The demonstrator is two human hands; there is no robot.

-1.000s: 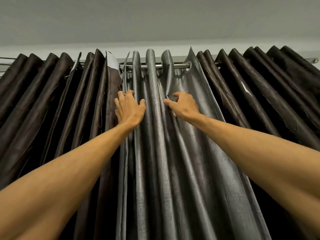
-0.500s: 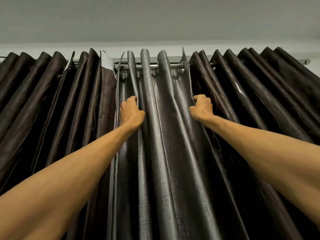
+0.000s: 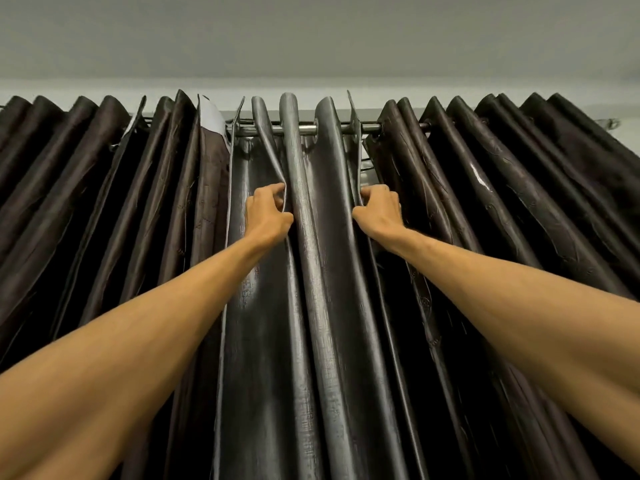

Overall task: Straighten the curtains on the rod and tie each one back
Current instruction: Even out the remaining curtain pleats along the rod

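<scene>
The grey curtain [image 3: 311,289] in the middle of the frame was glossy cloth with a fine woven grain. The brown curtain [image 3: 104,188] at left had a smooth satin sheen; the dark curtain [image 3: 512,202] at right looked embossed. The rod [image 3: 308,128] was polished metal, the ceiling [image 3: 311,36] matt.

Both bare arms reach up and away — 2 forearms rising from the near corners and converging toward the middle. The left hand [image 3: 268,214] shows its back, fingers curled and hooked round a fold edge of the curtain [image 3: 311,271] on its right. The right hand [image 3: 379,213] is curled too, fingers gripping another fold edge on its left.
</scene>
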